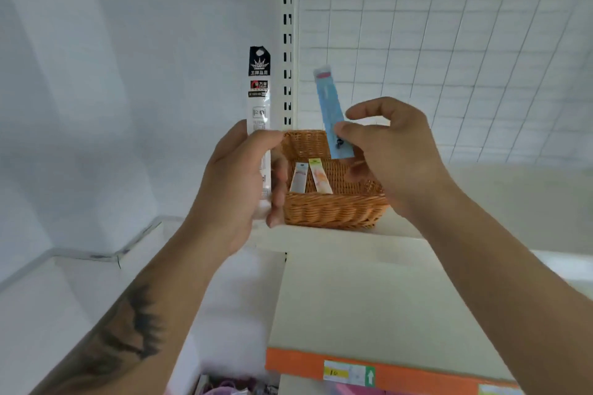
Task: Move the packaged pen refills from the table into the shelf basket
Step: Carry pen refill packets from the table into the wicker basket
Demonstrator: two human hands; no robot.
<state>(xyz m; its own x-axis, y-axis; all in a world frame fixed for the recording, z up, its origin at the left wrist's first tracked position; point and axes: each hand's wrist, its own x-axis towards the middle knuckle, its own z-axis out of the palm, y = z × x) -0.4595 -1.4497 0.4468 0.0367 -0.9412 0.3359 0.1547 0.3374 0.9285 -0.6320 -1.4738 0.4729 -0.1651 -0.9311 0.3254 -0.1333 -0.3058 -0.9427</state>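
Above the woven wicker basket (333, 208) on the shelf, the right hand (394, 157) pinched a light-blue refill packet (330, 112), tilted; released there, it could tip over the rim. The left hand (237, 183) gripped a tall black-and-white refill packet (259, 99) upright beside the basket. Two small packets (309, 178) lay inside.

Both my forearms reach up and forward, the left one tattooed. My left hand (236, 183) curls its fingers and thumb around a pack, held upright; my right hand (390, 151) pinches another between thumb and fingertips, tilted left.
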